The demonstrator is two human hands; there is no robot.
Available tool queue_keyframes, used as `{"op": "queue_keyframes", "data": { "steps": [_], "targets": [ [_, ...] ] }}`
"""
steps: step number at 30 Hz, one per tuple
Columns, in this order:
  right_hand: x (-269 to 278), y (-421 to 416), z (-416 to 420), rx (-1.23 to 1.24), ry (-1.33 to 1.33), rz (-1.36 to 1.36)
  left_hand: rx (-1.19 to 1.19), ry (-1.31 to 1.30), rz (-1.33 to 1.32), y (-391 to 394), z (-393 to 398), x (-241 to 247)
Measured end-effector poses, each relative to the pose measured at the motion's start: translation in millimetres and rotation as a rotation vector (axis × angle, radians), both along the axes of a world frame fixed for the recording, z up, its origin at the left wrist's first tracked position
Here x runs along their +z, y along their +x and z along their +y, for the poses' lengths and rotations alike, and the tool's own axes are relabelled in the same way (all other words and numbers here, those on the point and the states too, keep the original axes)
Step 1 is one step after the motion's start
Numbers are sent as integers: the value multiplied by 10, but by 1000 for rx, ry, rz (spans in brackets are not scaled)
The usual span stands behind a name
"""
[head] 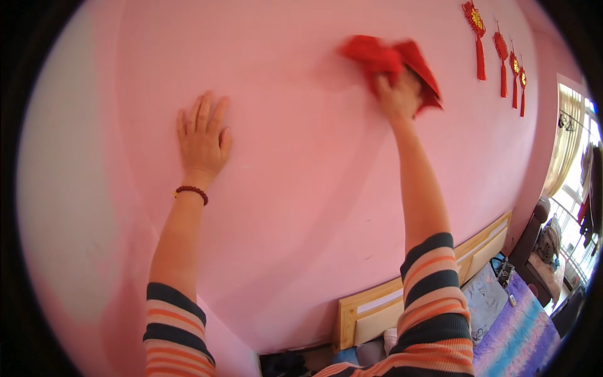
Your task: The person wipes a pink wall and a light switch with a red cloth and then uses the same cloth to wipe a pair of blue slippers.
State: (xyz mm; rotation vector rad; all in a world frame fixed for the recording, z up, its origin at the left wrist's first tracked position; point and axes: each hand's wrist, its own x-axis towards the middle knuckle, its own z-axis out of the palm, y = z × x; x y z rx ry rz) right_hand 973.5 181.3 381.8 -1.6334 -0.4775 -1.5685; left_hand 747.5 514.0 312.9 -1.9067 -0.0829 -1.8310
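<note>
My right hand (398, 96) is raised against the pink wall (282, 188) and grips a red cloth (377, 54). The cloth is blurred, and its folds spread out past my fingers on both sides. Flat on the wall, further left, rests my left hand (202, 134), fingers apart and holding nothing. A dark red bead bracelet (193, 189) circles my left wrist.
Red tasselled hanging ornaments (501, 47) line the wall at upper right. Below stands a wooden headboard (367, 320) with a bed covered by a purple and blue plush blanket (518, 320). A dark armchair (527, 245) and a curtain (565, 136) are near the bright window.
</note>
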Motion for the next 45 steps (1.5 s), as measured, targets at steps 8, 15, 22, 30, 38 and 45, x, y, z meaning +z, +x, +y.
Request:
{"op": "queue_keyframes", "data": {
  "steps": [8,15,22,30,38,45],
  "targets": [
    [-1647,-743,1018,109,-559,-328,8,70,4,108,229,-95],
    [-2413,-233,299,75,-1526,68,-120,-62,333,372,-470,-836],
    [-1789,247,607,-104,55,-306,-65,-14,358,724,-690,-1153],
    [-3517,-211,481,412,-1467,-309,-149,7,323,583,-612,-1144],
    [-983,-263,821,-20,-44,-264,-114,-28,331,569,-660,-1199],
    [-1595,-906,996,113,-1199,-441,-422,-190,384,-326,-536,-1926]
  ]
}}
